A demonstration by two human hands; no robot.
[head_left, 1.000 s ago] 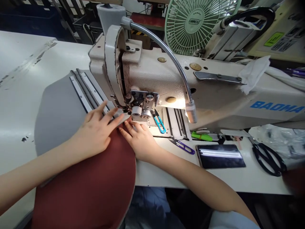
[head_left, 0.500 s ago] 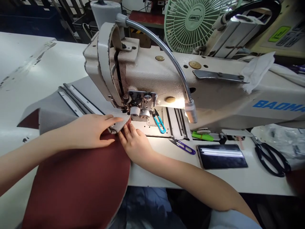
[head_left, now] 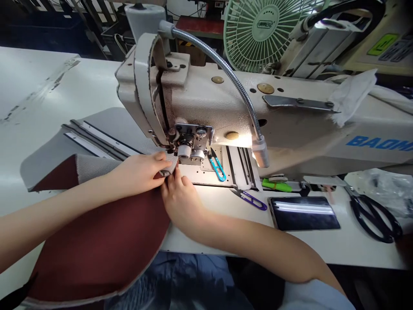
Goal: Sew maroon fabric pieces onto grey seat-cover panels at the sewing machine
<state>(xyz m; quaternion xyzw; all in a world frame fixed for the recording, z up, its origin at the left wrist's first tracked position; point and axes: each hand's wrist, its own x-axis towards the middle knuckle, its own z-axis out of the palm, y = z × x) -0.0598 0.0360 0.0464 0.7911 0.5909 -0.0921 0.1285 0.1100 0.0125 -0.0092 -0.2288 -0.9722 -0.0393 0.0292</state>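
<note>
A fabric piece, dark red on one face point(head_left: 106, 245) and grey on the other, lies folded across the left of the sewing machine point(head_left: 206, 103). Pale strips with dark edges point(head_left: 106, 137) run along its grey side toward the needle area. My left hand point(head_left: 138, 172) is closed on the folded grey fabric edge beside the presser area, thumb and fingers together. Just right of it, my right hand point(head_left: 182, 200) presses its fingertips on the fabric's edge, fingers bent close together. The needle itself is hidden behind the machine head parts.
Blue thread snips point(head_left: 217, 165) lie on the machine bed, purple snips point(head_left: 250, 199) in front. To the right are a phone point(head_left: 305, 213), black scissors point(head_left: 376, 217) and a green tool point(head_left: 276, 185). A lit gooseneck lamp point(head_left: 260, 153) hangs over the bed; a green fan point(head_left: 264, 34) stands behind.
The fabric has swung round, its grey end shifting left and its red lower part rising slightly. My left hand has moved nearer my right hand, its thumb and fingers now drawn together.
</note>
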